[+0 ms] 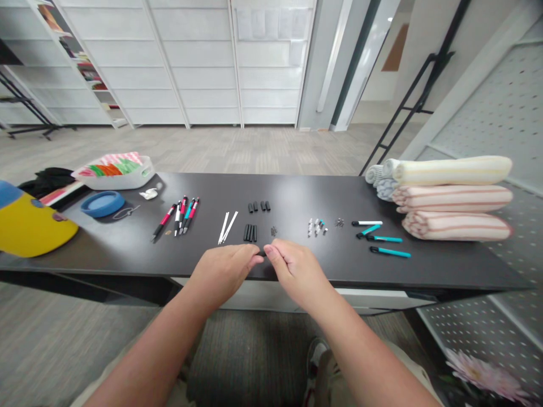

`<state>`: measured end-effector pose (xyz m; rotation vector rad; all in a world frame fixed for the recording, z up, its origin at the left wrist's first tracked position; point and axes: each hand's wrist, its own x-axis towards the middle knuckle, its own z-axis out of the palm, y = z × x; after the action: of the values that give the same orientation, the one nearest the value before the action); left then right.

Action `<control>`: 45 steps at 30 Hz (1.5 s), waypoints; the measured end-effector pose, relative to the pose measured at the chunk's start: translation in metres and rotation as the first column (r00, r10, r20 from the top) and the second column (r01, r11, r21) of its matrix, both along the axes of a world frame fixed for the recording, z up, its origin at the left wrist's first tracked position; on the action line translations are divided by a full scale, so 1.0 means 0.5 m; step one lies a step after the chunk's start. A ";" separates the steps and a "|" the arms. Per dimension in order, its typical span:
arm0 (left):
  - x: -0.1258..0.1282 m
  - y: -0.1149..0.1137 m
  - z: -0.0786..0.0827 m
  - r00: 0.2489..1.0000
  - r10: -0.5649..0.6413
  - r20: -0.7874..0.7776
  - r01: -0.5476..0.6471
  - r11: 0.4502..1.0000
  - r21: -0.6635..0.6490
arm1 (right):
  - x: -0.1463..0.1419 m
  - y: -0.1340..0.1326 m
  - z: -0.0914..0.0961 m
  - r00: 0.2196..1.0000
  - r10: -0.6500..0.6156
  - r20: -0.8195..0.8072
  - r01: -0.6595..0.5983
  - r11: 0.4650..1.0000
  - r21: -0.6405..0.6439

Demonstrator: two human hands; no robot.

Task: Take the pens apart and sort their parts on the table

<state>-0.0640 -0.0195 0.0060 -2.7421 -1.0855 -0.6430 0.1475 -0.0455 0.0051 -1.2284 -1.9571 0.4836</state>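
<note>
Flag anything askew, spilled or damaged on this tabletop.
Nothing looks spilled or damaged. Mildly askew: one teal barrel at right slants against the three other barrels beside it, which lie nearly level. A crumpled white scrap near the round blue object also looks stray, while the black tubes lie in neat rows.

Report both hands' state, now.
Left hand: closed, holding a small black piece, mostly hidden.
Right hand: closed, at the other end of that piece.
</note>
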 end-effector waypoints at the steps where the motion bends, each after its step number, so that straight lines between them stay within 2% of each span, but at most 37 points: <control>1: -0.001 0.001 -0.001 1.000 0.020 -0.008 -0.020 1.000 -0.013 | 0.002 0.001 0.002 1.000 0.003 0.006 -0.003 1.000 -0.005; 4: -0.005 0.005 -0.005 0.998 0.057 -0.016 -0.057 0.998 0.001 | 0.010 0.006 0.008 1.000 0.014 -0.012 -0.015 0.998 -0.069; 10: -0.008 0.012 -0.002 1.000 -0.004 -0.004 0.005 0.992 0.123 | 0.020 0.009 0.007 0.977 0.008 -0.214 -0.059 0.970 -0.234; 16: -0.003 0.019 -0.006 1.000 -0.027 -0.010 0.028 0.990 0.136 | 0.027 0.011 0.001 0.947 -0.008 -0.321 -0.085 0.958 -0.274; 20: -0.001 0.021 -0.011 1.000 -0.028 -0.013 0.029 0.993 0.115 | 0.030 0.012 0.004 0.959 -0.020 -0.282 -0.076 0.943 -0.324; 23: 0.000 0.021 -0.012 1.000 -0.020 -0.018 0.022 0.994 0.109 | 0.030 0.013 -0.001 0.947 -0.002 -0.320 -0.108 0.940 -0.325; 28: -0.002 0.021 -0.014 1.000 -0.008 -0.019 0.011 0.993 0.118 | 0.030 0.012 -0.005 0.942 -0.042 -0.332 -0.081 0.933 -0.349; 34: 0.003 0.024 -0.018 1.000 -0.001 -0.011 0.002 0.995 0.095 | 0.035 0.021 0.011 0.957 -0.058 -0.285 -0.037 0.948 -0.317; 36: 0.006 0.024 -0.017 0.999 0.032 -0.001 -0.032 0.997 0.064 | 0.029 0.007 0.014 0.969 -0.113 -0.218 0.066 0.975 -0.213; 38: 0.001 0.022 -0.012 0.995 0.093 0.037 -0.094 0.995 0.032 | 0.016 -0.028 0.010 0.978 -0.161 -0.135 0.156 0.987 -0.044; 40: -0.014 0.017 -0.004 0.973 0.184 0.141 -0.186 0.983 0.003 | 0.000 -0.079 -0.006 0.992 -0.093 -0.089 0.096 0.995 0.029; 41: -0.026 0.015 0.000 0.951 0.239 0.197 -0.240 0.971 -0.020 | -0.007 -0.106 -0.020 0.997 0.007 -0.074 -0.006 1.000 0.007; 43: -0.050 0.013 0.005 0.914 0.304 0.268 -0.294 0.953 -0.079 | -0.015 -0.152 -0.057 0.975 0.217 -0.038 -0.219 0.974 -0.065; 45: -0.070 0.014 0.007 0.889 0.336 0.313 -0.311 0.942 -0.128 | -0.015 -0.182 -0.105 0.961 0.273 0.032 -0.265 0.951 -0.156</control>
<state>-0.0991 -0.0123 0.0097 -2.4719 -1.6250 -1.0505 0.1398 -0.1364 -0.0473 -1.0767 -2.1795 0.7567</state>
